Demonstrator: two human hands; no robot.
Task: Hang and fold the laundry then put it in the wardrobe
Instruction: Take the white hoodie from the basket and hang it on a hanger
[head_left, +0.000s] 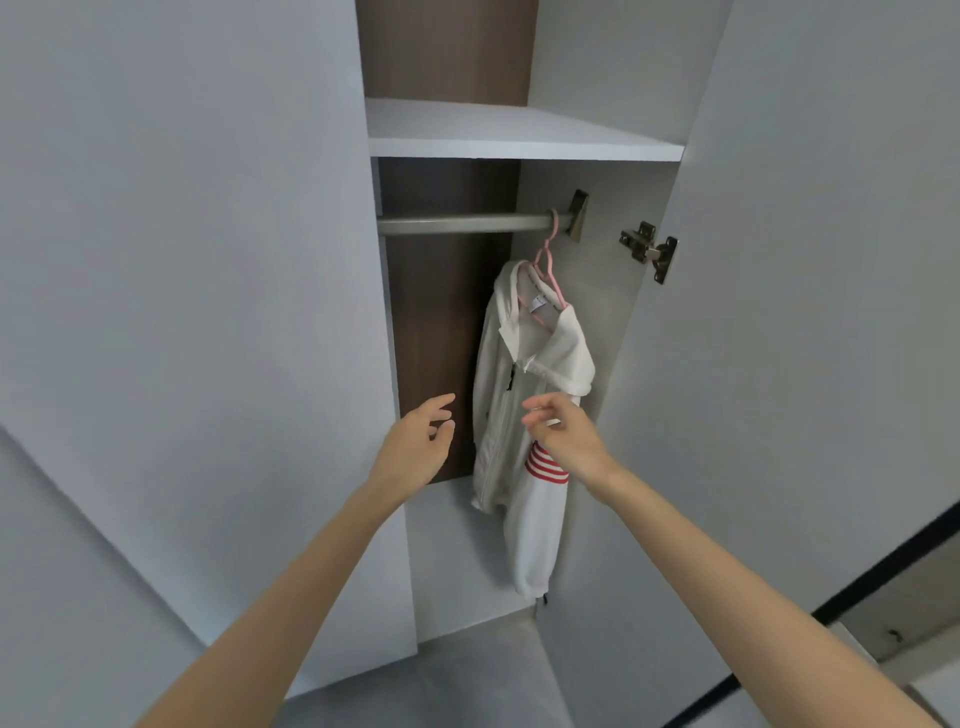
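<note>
A white zip jacket (506, 410) with red stripes on one sleeve hangs on a pink hanger (546, 270). The hanger's hook sits at the right end of the metal rail (462, 223) inside the open wardrobe. My left hand (418, 441) hovers just left of the jacket, fingers loosely spread, holding nothing. In front of the jacket's striped sleeve is my right hand (563, 431), its fingers loosely bent and nothing visibly held; whether it touches the cloth I cannot tell.
A white shelf (519, 137) lies above the rail. The left door (182, 312) and the right door (805, 338) stand open on either side; a metal hinge (649, 249) sticks out on the right. The wardrobe's back panel is dark wood.
</note>
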